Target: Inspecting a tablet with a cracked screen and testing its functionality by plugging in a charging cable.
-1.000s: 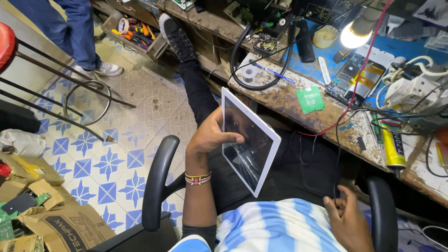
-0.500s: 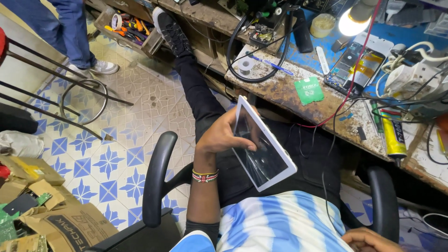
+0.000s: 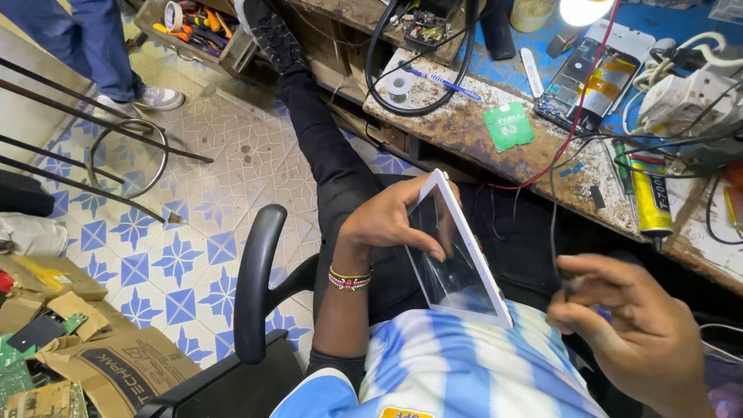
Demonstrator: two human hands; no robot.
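My left hand (image 3: 387,220) grips the white tablet (image 3: 457,251) upright on my lap; my right hand (image 3: 627,325) pinches something small, too blurred to name, ready to work the edge.

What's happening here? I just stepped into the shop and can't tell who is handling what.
A person seated in a black chair holds a white tablet tilted on its edge over the lap. The left hand grips it, fingers across the dark screen. The right hand hovers beside it, pinching something small and dark that is too blurred to name. On the workbench ahead lie an opened phone and a yellow glue tube.
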